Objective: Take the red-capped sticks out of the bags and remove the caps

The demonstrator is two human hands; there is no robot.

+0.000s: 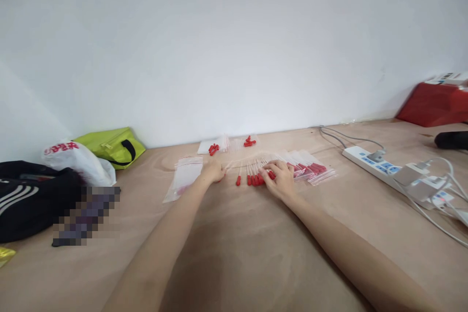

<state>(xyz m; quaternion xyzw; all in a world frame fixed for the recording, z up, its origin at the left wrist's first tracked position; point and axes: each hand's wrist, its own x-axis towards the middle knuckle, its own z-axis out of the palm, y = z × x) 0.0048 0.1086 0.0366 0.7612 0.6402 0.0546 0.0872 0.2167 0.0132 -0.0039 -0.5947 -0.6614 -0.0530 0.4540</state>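
A row of thin pale sticks with red ends (250,180) lies on the table, red ends toward me. One red-ended stick (238,181) lies slightly apart, left of the others. My left hand (212,172) is at the left of the row with its fingers drawn together; pale shafts and a bit of red show at its fingertips. My right hand (281,179) lies over the right end of the row, fingers curled around red ends and partly hiding them. Filled clear bags (310,168) of red-ended sticks overlap just right of it. A flat clear zip bag (187,175) lies left of my left hand.
Behind the row, small red pieces (214,148) and more red pieces (249,142) rest on clear bags by the wall. At right are a power strip (369,162) with chargers and cables and a red bag (435,103). A green pouch (113,144), white plastic bag (78,161) and black bag (36,204) stand left.
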